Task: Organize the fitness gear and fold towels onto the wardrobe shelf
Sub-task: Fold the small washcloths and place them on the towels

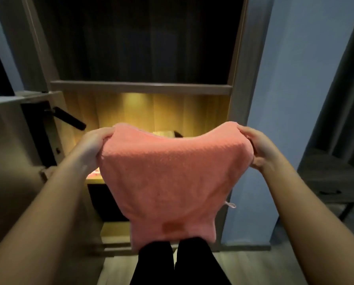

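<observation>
I hold pink textured cloth towel stretched between left hand and right hand, each gripping a corner; uneven tension risks a crooked fold.

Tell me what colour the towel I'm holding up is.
The towel is salmon pink with a waffle-like texture, seen in the head view.

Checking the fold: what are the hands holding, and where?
The pink towel: left hand grips its top left corner, right hand its top right corner.

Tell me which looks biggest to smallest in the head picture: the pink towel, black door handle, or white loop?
Largest: pink textured cloth towel
Then: black lever door handle
Smallest: white fabric loop
</observation>
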A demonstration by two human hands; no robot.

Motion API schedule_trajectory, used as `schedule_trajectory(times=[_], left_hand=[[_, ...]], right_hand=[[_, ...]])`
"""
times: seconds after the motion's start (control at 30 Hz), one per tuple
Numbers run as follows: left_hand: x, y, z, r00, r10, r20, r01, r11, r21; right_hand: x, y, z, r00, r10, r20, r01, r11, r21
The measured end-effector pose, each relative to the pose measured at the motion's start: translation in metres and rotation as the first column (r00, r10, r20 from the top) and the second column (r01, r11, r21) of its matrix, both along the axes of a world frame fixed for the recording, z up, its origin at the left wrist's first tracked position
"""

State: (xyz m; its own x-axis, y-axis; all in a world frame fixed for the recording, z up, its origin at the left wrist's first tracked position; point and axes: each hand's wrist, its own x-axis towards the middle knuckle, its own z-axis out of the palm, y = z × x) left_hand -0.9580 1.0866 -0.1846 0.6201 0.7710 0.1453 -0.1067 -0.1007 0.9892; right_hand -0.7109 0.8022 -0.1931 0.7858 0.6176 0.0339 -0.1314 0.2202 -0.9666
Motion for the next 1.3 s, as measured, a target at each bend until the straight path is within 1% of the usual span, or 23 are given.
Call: schedule_trajectory(times=[0.07, 0.1, 0.2, 0.27, 0.3, 0.4, 0.47, 0.53, 0.63, 0.7, 0.8, 0.93, 1.03, 1.1, 1.17, 1.2, 1.23, 1.3], left_hand=[[-0.005, -0.004, -0.029, 0.998, -0.040, -0.050, 0.037, 0.998, -0.046], [-0.004, -0.004, -0.046, 0.996, -0.041, -0.083, 0.035, 0.997, -0.076], [0.003, -0.002, -0.101, 0.973, -0.038, -0.226, 0.005, 0.990, -0.143], [0.009, -0.001, -0.136, 0.943, -0.034, -0.332, -0.010, 0.991, -0.131], [0.011, -0.002, -0.153, 0.921, -0.018, -0.390, -0.031, 0.992, -0.120], [0.019, -0.005, -0.204, 0.851, 0.037, -0.525, -0.100, 0.991, -0.092], [0.026, -0.006, -0.236, 0.812, 0.059, -0.581, -0.126, 0.989, -0.075], [0.030, -0.009, -0.264, 0.768, 0.084, -0.634, -0.142, 0.989, -0.042], [0.034, -0.019, -0.298, 0.708, 0.168, -0.685, -0.202, 0.979, 0.032], [0.036, -0.030, -0.316, 0.731, 0.169, -0.661, -0.206, 0.978, 0.022], [0.037, -0.043, -0.334, 0.740, 0.116, -0.663, -0.052, 0.992, 0.116], [0.036, -0.051, -0.341, 0.750, 0.153, -0.644, -0.011, 0.976, 0.219], [0.032, -0.055, -0.339, 0.733, 0.174, -0.658, 0.007, 0.965, 0.263], [0.027, -0.056, -0.337, 0.693, 0.186, -0.696, 0.031, 0.957, 0.288], [0.017, -0.055, -0.337, 0.648, 0.165, -0.743, 0.089, 0.953, 0.289], [0.012, -0.053, -0.336, 0.629, 0.125, -0.768, 0.118, 0.960, 0.253], [0.006, -0.051, -0.335, 0.605, 0.060, -0.794, 0.143, 0.973, 0.182], [-0.004, -0.049, -0.333, 0.538, -0.095, -0.838, 0.173, 0.985, -0.001]], right_hand=[[-0.009, -0.007, -0.035, 0.995, 0.044, -0.090, -0.042, 0.999, 0.016], [-0.011, -0.008, -0.053, 0.991, 0.041, -0.131, -0.042, 0.999, -0.004], [-0.013, -0.005, -0.109, 0.962, 0.000, -0.272, -0.026, 0.995, -0.094], [-0.015, -0.001, -0.143, 0.940, -0.063, -0.335, -0.002, 0.982, -0.191], [-0.015, 0.001, -0.158, 0.935, -0.106, -0.340, 0.018, 0.968, -0.252], [-0.016, 0.010, -0.203, 0.938, -0.198, -0.285, 0.068, 0.910, -0.409], [-0.018, 0.017, -0.229, 0.945, -0.215, -0.246, 0.068, 0.865, -0.497], [-0.018, 0.025, -0.254, 0.960, -0.226, -0.164, 0.086, 0.798, -0.596], [-0.021, 0.034, -0.286, 0.986, -0.165, -0.007, 0.107, 0.670, -0.735], [-0.026, 0.038, -0.304, 0.993, -0.072, 0.095, 0.119, 0.615, -0.780], [-0.040, 0.040, -0.322, 0.976, 0.055, 0.211, 0.128, 0.635, -0.762], [-0.048, 0.042, -0.329, 0.905, 0.152, 0.397, 0.206, 0.660, -0.722], [-0.048, 0.039, -0.323, 0.883, 0.208, 0.421, 0.209, 0.628, -0.749], [-0.048, 0.034, -0.318, 0.870, 0.264, 0.415, 0.190, 0.597, -0.779], [-0.049, 0.026, -0.313, 0.858, 0.326, 0.397, 0.166, 0.555, -0.815], [-0.048, 0.021, -0.311, 0.853, 0.360, 0.379, 0.147, 0.531, -0.835], [-0.047, 0.015, -0.309, 0.850, 0.393, 0.351, 0.118, 0.507, -0.854], [-0.044, 0.004, -0.307, 0.853, 0.448, 0.268, 0.041, 0.454, -0.890]])
